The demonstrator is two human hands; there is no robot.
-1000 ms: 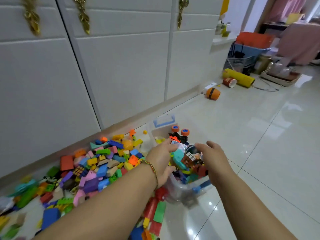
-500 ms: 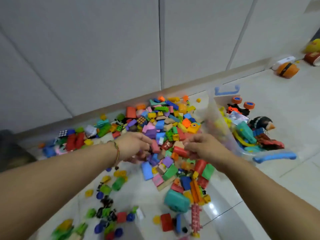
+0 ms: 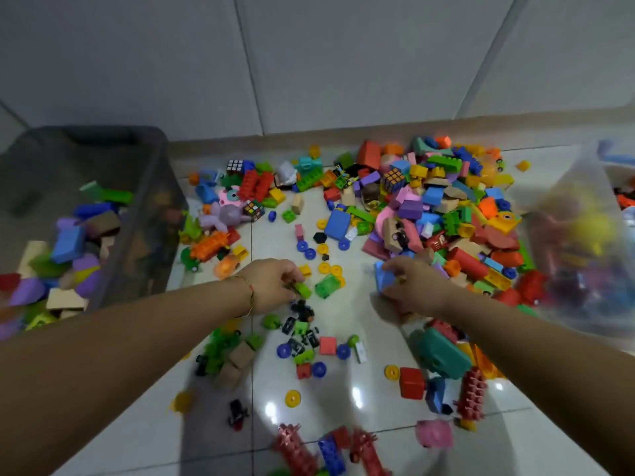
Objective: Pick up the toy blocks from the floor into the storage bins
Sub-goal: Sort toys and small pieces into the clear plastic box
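though the grey bin (image 3: 154, 214) and the clear bin (image 3: 567, 214) each hold some toys, most blocks (image 3: 464, 262) lie spread over the floor (image 3: 268, 243) between them, so the job looks far from done. the left hand (image 3: 275, 283) pinches a green block (image 3: 303, 289); the right hand (image 3: 417, 286) curls its fingers round a blue block (image 3: 382, 277) at the pile's edge.

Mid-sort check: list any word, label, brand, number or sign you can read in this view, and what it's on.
No text can be read anywhere in this view.
On the grey bin: no label shows.
On the clear bin: no label shows; it is blurred.
On the puzzle cubes: coloured squares only.
On the green block in the left hand and the blue block in the right hand: no print visible.
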